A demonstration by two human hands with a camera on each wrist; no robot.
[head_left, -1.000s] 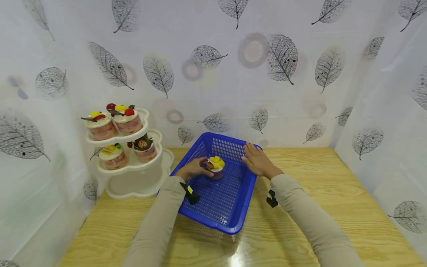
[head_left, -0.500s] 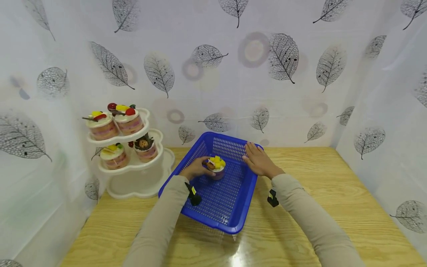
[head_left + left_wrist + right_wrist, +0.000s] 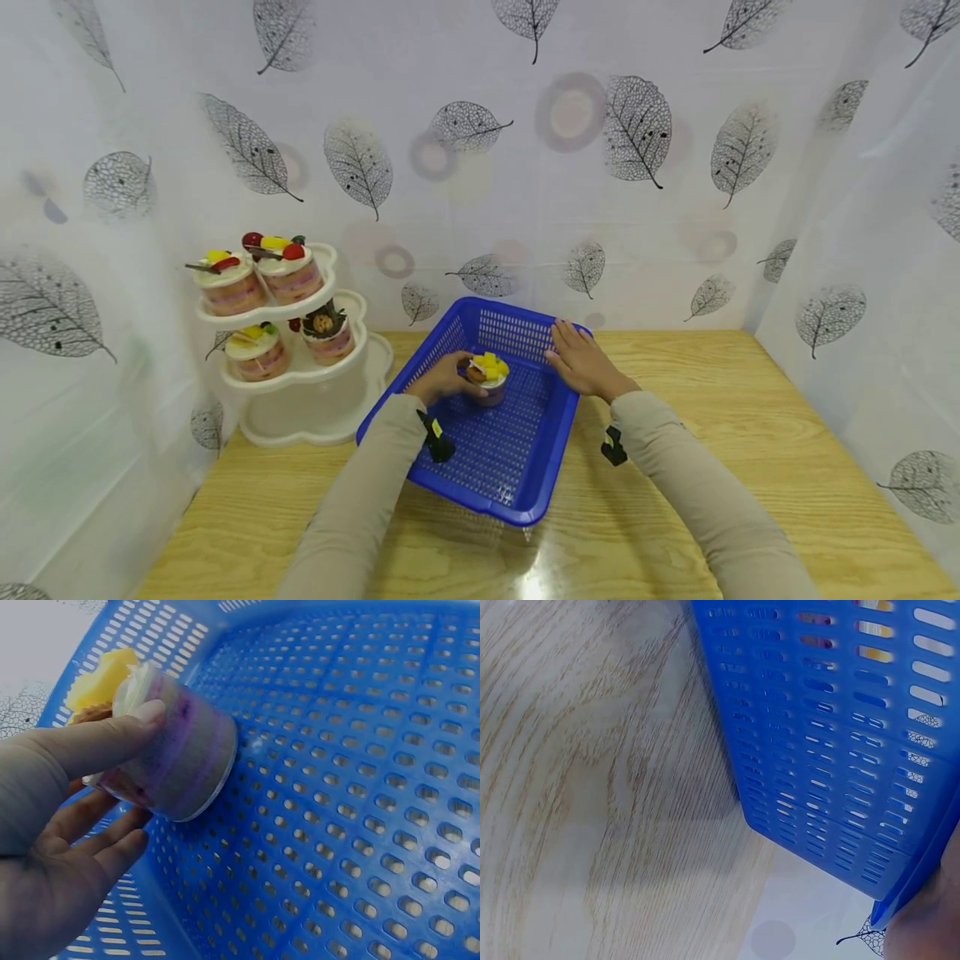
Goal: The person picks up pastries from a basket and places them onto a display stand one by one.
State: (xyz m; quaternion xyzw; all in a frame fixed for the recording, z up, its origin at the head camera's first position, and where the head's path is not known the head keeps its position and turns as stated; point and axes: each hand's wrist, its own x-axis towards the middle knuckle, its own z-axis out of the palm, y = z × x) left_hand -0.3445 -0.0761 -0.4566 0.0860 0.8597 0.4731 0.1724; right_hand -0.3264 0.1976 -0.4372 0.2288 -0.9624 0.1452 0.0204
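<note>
A dessert cup [image 3: 491, 396] with pink and cream layers, topped with yellow cubes and a brown piece, is inside the blue plastic basket [image 3: 480, 467], toward its back left. My left hand [image 3: 441, 379] grips it from the left side. In the left wrist view the thumb lies across the upper side of the cup [image 3: 191, 754], with the other fingers curled behind it; its base is close to the basket's perforated floor. My right hand [image 3: 583, 365] rests with straight fingers on the basket's right rim near the back corner. In the right wrist view only part of that hand [image 3: 926, 926] shows.
A white tiered stand [image 3: 300, 412] is at the left, with two dessert cups on its top tier and two on the middle one. The wooden table [image 3: 712, 392] meets a leaf-patterned curtain [image 3: 480, 208] behind the basket.
My left hand has closed in on the dessert cup, and the cup has shifted slightly to the right. My right hand stays at the basket rim.
</note>
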